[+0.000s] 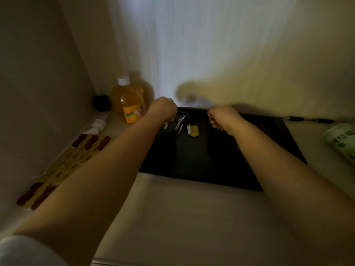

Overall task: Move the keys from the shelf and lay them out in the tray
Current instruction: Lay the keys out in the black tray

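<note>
A black tray lies on the pale surface in the dim head view. At its far left lie a silver key on a ring and a key with a yellow tag. My left hand hovers over the tray's far left corner, fingers curled down on a small pale key piece; a ring shows at its knuckles. My right hand is over the tray's far middle, fingers pinched on a small metal key. Blur hides the finer detail.
An orange drink bottle with a white cap stands left of the tray, with a black object and a white pump head beside it. A yellow patterned mat lies at left. A green pack sits at right.
</note>
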